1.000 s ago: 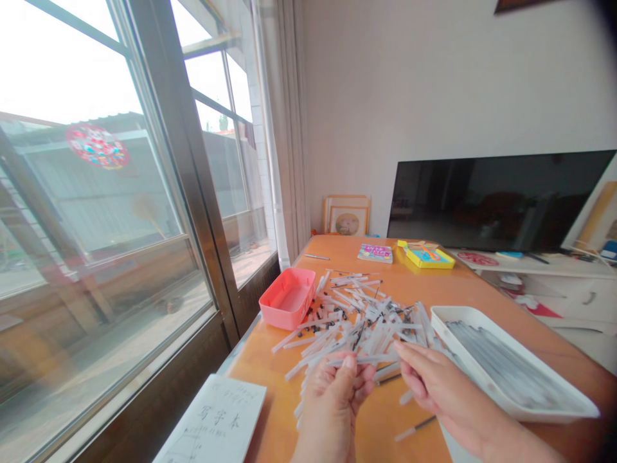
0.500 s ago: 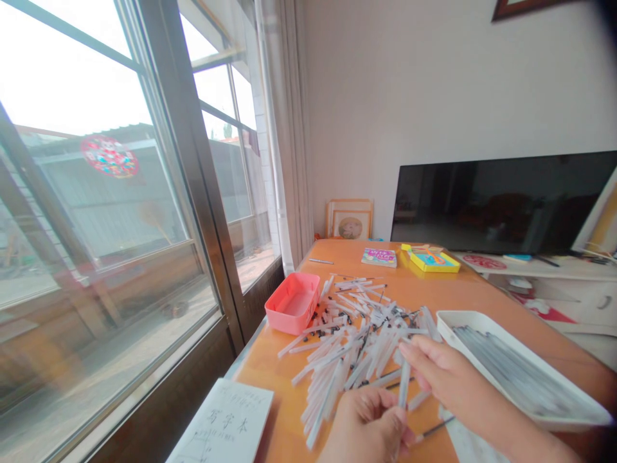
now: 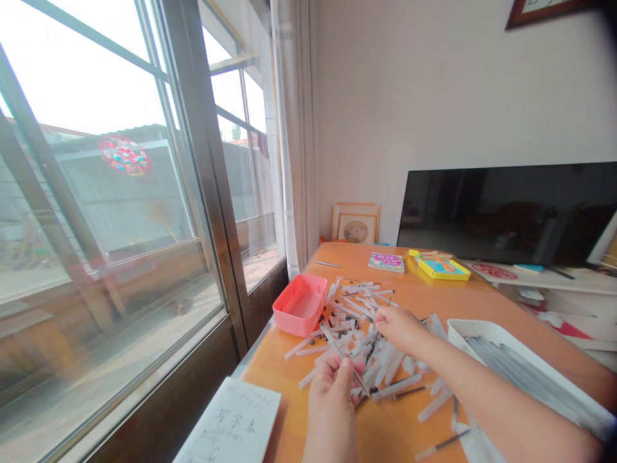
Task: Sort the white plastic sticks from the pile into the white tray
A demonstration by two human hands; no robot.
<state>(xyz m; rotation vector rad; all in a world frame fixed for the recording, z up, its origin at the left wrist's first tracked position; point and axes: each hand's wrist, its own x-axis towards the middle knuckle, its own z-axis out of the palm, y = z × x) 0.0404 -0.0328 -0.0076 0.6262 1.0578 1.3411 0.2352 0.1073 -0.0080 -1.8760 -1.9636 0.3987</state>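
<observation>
In the head view my left hand [image 3: 332, 386] is closed around a translucent pen [image 3: 335, 341], which slants from upper left down to a pointed end at lower right. Ahead and to the right, my right hand [image 3: 398, 326] is over the heap, its fingertips pinched together; whatever they grip is too small to name. Under and around both hands lies a loose pile of clear pen barrels [image 3: 393, 363] mixed with small black parts. A few thin dark refills [image 3: 450, 440] lie among and in front of them.
A pink basket [image 3: 301, 308] stands left of the pile. On the right is a white tray [image 3: 470, 326] holding many grey rods. A booklet [image 3: 236, 418] lies near left; a small colourful book [image 3: 385, 262] and a yellow box [image 3: 443, 270] sit at the far end. Window on the left.
My right hand has moved forward and left, away from my left hand, to the pile. My left hand has shifted left and up, tilting the pen. The view has shifted slightly.
</observation>
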